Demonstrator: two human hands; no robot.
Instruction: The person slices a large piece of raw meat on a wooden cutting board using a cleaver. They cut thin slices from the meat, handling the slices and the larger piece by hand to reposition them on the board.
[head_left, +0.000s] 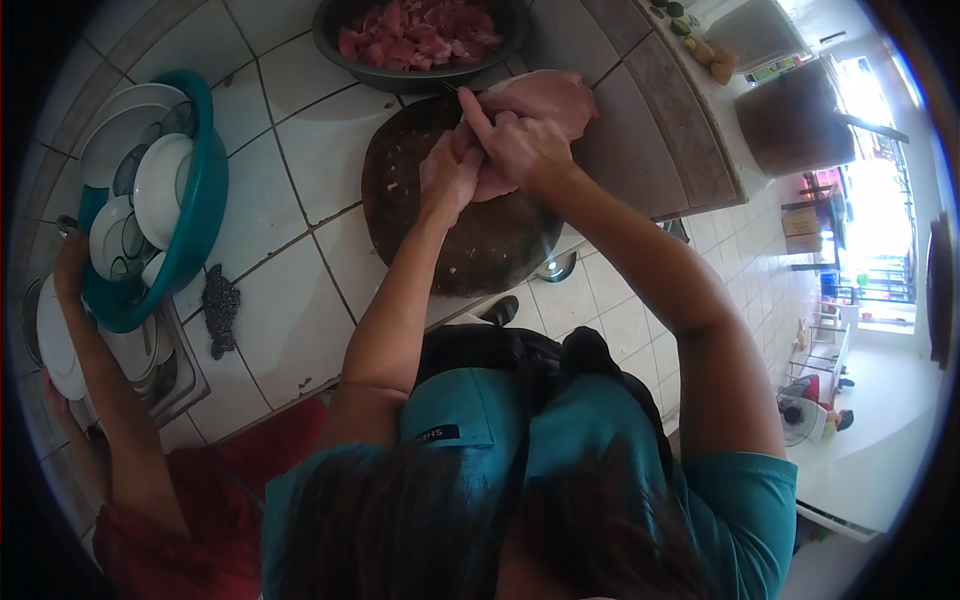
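A large slab of raw pale-pink meat (547, 94) lies across the far right side of a round, dark wooden chopping block (480, 251). My left hand (451, 169) grips the near-left part of the meat. Over the meat, my right hand (525, 142) is closed with its index finger stretched forward. A thin dark tip, apparently of a knife (450, 86), shows past that finger; the handle and most of the blade are hidden. Just beyond the block, a dark round basin (405, 79) holds cut raw meat pieces (420, 37).
At left, a teal plastic basin (214, 169) holds white dishes and glasses. A grey scouring pad (221, 309) lies on the tiled counter (274, 322). Beside me, a co-worker's hand (70, 262) is near plates at a metal sink (184, 394). A large pot (795, 116) stands at right.
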